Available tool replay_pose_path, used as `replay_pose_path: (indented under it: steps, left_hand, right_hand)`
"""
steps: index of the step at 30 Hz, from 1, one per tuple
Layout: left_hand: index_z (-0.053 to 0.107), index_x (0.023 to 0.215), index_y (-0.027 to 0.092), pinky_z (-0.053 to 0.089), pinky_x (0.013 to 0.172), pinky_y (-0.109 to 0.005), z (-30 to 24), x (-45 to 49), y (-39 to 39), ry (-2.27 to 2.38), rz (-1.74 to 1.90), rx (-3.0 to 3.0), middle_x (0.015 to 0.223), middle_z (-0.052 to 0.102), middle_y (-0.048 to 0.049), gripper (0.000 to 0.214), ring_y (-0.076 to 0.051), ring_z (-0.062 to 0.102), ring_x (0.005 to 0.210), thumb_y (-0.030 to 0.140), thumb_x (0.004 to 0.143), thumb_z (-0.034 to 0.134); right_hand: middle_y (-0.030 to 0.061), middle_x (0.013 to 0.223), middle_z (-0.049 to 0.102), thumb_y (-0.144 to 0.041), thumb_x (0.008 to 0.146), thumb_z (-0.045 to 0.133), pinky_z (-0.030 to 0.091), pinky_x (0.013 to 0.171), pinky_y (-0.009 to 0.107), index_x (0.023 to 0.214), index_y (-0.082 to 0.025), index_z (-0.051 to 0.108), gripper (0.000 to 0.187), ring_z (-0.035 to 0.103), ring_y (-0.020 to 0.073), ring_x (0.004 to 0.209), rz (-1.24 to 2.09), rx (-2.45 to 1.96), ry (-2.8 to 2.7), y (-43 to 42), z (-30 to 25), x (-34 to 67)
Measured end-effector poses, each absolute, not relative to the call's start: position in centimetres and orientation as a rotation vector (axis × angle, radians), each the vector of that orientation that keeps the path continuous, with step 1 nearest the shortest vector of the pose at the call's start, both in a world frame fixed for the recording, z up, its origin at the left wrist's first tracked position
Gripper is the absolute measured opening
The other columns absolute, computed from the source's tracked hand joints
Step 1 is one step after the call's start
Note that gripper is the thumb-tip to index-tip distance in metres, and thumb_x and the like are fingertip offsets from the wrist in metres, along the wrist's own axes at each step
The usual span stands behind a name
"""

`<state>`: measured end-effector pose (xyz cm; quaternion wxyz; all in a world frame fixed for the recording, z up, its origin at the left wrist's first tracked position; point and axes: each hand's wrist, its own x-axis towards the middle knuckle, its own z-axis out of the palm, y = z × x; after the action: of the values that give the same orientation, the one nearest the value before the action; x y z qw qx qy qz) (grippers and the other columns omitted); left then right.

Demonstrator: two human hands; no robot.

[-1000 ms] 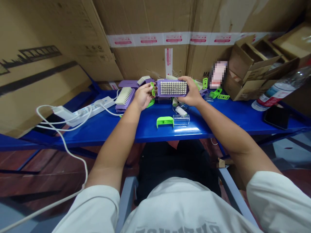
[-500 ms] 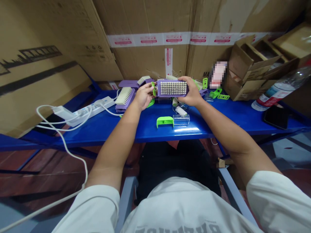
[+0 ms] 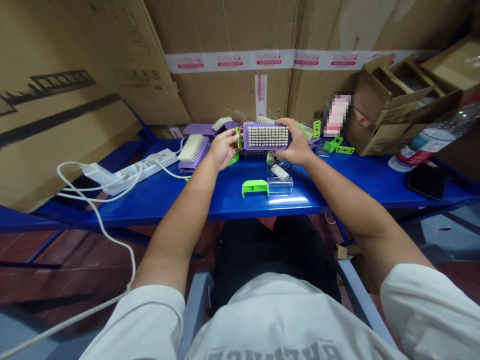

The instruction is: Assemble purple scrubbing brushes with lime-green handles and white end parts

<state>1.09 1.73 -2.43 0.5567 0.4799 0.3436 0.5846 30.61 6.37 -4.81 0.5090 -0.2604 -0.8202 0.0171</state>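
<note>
You held both bare forearms stretched forward and angled inward, so your hands met close together at the same height. Your left hand was curled, its fingertips pinched and pointing right. Your right hand was clamped in a wide grip, its fingers arched over the top.

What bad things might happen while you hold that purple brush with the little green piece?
1. The small green clip pinched in the left hand at the end of the purple brush might slip and drop off the blue table.
2. The clear plastic case lies close to the table's front edge, so an arm might knock it off.
3. The white cable hangs off the table beside the left arm and might snag.
</note>
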Motion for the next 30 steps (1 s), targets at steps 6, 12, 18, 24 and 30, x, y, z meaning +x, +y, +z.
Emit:
replay_pose_path:
  steps: [6, 12, 18, 24, 30]
  left_hand:
    - [0.085, 0.113, 0.017, 0.062, 0.079, -0.027, -2.26, 1.19, 1.53, 0.797, 1.380, 1.127, 0.101, 0.089, -0.0071, 0.020, -0.020, 0.084, 0.090, 0.012, 0.096, 0.074]
    - [0.085, 0.118, 0.016, 0.062, 0.084, -0.030, -2.43, 1.08, 1.71, 0.804, 1.383, 1.109, 0.107, 0.089, -0.0097, 0.023, -0.022, 0.084, 0.095, 0.013, 0.097, 0.076]
    - [0.085, 0.123, 0.015, 0.061, 0.085, -0.029, -2.72, 0.93, 1.91, 0.785, 1.369, 1.167, 0.107, 0.090, -0.0093, 0.027, -0.021, 0.084, 0.095, 0.014, 0.098, 0.074]
    - [0.084, 0.128, 0.013, 0.063, 0.089, -0.031, -2.88, 0.75, 2.10, 0.786, 1.352, 1.225, 0.111, 0.091, -0.0111, 0.030, -0.022, 0.085, 0.098, 0.014, 0.100, 0.073]
    - [0.085, 0.131, 0.013, 0.063, 0.095, -0.034, -2.95, 0.60, 2.27, 0.790, 1.343, 1.237, 0.116, 0.090, -0.0123, 0.031, -0.023, 0.085, 0.102, 0.015, 0.102, 0.075]
  right_hand:
    - [0.0113, 0.147, 0.081, -0.028, 0.056, 0.079, 0.060, 0.125, 0.070, 0.147, -0.030, 0.067, 0.091, 0.076, 0.0443, 0.138, 0.019, -0.593, -1.965, 6.51, -4.91, 30.60]
    - [0.0120, 0.148, 0.080, -0.031, 0.057, 0.082, 0.057, 0.128, 0.071, 0.147, -0.030, 0.065, 0.091, 0.074, 0.0461, 0.141, 0.050, -0.609, -1.983, 6.45, -4.80, 30.62]
    - [0.0125, 0.149, 0.079, -0.031, 0.060, 0.081, 0.057, 0.128, 0.069, 0.150, -0.029, 0.065, 0.091, 0.074, 0.0452, 0.142, 0.039, -0.598, -1.997, 6.39, -4.88, 30.75]
    - [0.0124, 0.147, 0.080, -0.028, 0.060, 0.080, 0.059, 0.125, 0.068, 0.149, -0.028, 0.065, 0.090, 0.075, 0.0442, 0.138, -0.004, -0.575, -1.983, 6.39, -4.99, 30.61]
    - [0.0110, 0.145, 0.082, -0.027, 0.059, 0.079, 0.062, 0.121, 0.067, 0.148, -0.029, 0.066, 0.090, 0.077, 0.0425, 0.134, -0.048, -0.563, -1.963, 6.31, -5.06, 30.43]
